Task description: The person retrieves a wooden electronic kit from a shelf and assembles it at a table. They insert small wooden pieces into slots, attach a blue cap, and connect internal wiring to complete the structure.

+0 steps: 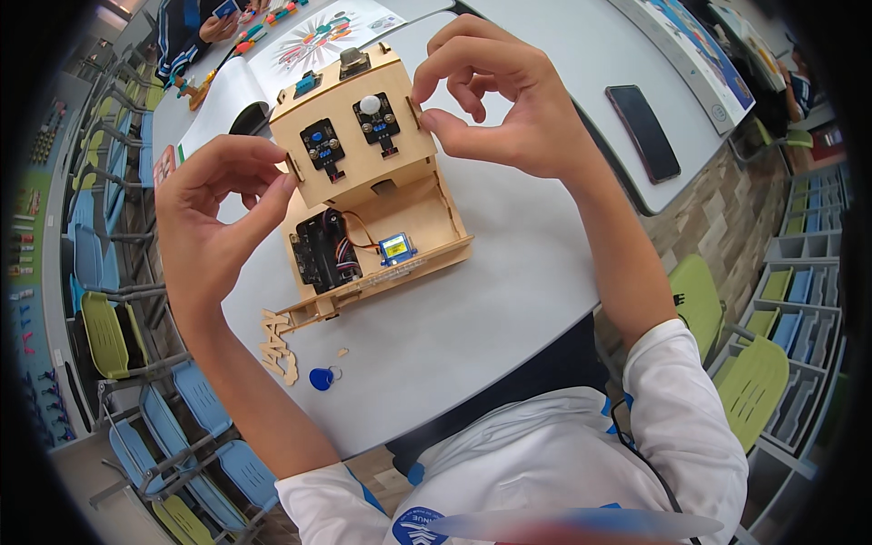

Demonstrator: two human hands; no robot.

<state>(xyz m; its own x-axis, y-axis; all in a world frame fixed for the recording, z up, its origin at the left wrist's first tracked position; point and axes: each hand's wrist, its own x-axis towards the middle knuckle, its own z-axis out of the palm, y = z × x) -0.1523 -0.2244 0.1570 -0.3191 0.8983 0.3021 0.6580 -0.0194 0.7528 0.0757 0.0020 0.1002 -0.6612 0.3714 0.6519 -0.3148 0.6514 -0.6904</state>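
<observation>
A person's left hand (227,204) and right hand (513,100) pinch the small brown side tabs (293,169) of a tan plywood box-shaped model (345,125) on a pale grey counter (522,250), where uneven pressure could snap a tab or jar thin multicoloured wires (345,252) loose.

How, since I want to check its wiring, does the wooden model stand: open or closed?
The wooden model is open on its near side: the blue servo and coloured wires show uncovered inside.
</observation>
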